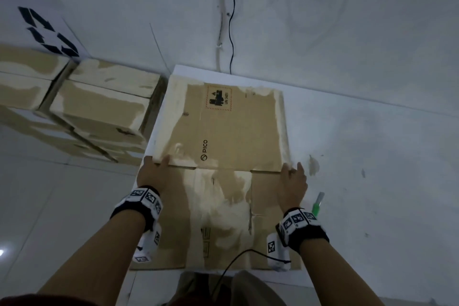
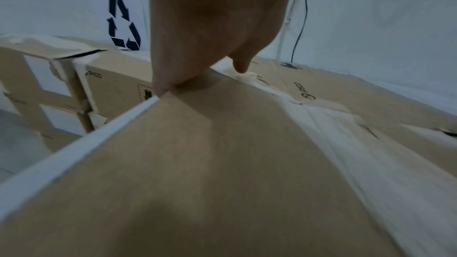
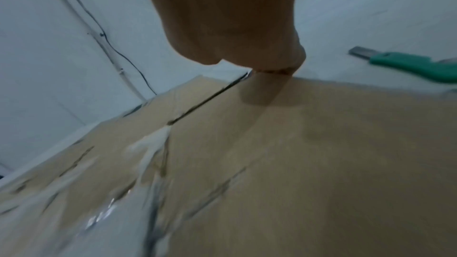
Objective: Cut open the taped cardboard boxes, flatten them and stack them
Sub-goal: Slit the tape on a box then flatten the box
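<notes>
A flattened cardboard box (image 1: 231, 129) printed "PICO" lies on the floor ahead of me, glossy tape along its edges. My left hand (image 1: 157, 161) grips its near left corner, thumb on top. My right hand (image 1: 292, 168) grips the near right corner. In the left wrist view the left hand (image 2: 197, 62) curls over the cardboard edge (image 2: 222, 144). In the right wrist view the right hand (image 3: 247, 54) curls at the box edge (image 3: 321, 124). A second flattened cardboard (image 1: 223, 221) lies beneath, closer to me.
Several taped, uncut boxes (image 1: 99, 107) are stacked against the wall at left, below a recycling sign (image 1: 47, 32). A green box cutter (image 1: 318, 204) lies on the floor by my right wrist. Cables (image 1: 232, 20) run down the wall. A white board (image 1: 159, 117) underlies the cardboard.
</notes>
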Available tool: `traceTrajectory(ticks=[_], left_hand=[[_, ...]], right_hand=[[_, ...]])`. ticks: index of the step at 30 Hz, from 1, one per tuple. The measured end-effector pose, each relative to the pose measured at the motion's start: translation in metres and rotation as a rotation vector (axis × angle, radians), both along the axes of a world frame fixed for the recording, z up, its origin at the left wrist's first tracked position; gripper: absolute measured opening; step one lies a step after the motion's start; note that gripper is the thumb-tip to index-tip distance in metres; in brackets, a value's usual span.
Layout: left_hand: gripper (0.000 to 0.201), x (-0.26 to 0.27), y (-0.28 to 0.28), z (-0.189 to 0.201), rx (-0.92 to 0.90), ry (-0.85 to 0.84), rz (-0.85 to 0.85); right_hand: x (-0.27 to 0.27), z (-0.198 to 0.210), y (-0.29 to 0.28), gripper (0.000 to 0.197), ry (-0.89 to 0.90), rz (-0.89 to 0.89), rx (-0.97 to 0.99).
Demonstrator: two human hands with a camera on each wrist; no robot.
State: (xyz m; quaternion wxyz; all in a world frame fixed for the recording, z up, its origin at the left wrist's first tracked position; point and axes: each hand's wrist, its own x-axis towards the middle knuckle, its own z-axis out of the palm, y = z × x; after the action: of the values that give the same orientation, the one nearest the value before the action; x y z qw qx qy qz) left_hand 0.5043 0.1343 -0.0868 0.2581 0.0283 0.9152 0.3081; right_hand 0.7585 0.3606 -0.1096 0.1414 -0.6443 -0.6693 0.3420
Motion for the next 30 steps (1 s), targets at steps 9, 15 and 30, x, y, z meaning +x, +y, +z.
traceTrajectory(ticks=[9,15,30], left_hand=[[0.037,0.024,-0.021,0.019,0.141,0.16,-0.072],[0.033,0.041,-0.015,0.047,0.24,0.224,-0.066],[0.024,0.095,0.113,0.119,0.551,0.201,-0.314]], right_hand=[[0.015,0.021,-0.02,0.035,0.17,0.051,0.056],[0.014,0.047,-0.033,0.034,0.267,0.034,0.146],[0.124,0.133,0.051,0.036,0.311,-0.193,0.293]])
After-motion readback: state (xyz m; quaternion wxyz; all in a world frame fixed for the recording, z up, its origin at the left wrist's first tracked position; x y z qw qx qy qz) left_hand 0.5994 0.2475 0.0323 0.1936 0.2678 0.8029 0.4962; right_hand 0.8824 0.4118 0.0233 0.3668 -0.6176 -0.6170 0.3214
